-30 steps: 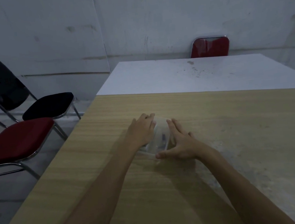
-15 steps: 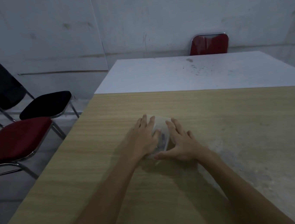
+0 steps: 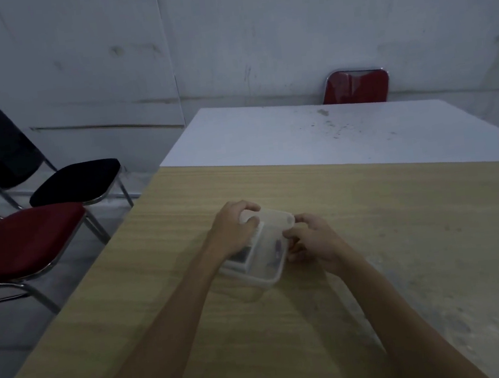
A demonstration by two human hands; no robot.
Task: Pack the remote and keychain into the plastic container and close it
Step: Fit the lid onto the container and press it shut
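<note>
Translucent rectangular plastic container (image 3: 263, 257) sits on the light wooden table (image 3: 370, 221), lid on, dark shapes dimly visible inside. Left hand (image 3: 234, 229) curls its fingers over the far left corner; right hand (image 3: 313, 239) pinches the right edge with bent fingers.

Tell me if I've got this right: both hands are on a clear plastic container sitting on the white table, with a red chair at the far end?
Not quite. In the head view both hands, left and right, grip the plastic container, but it sits on the wooden table, not the white table behind it. The red chair does stand at the far end.
</note>
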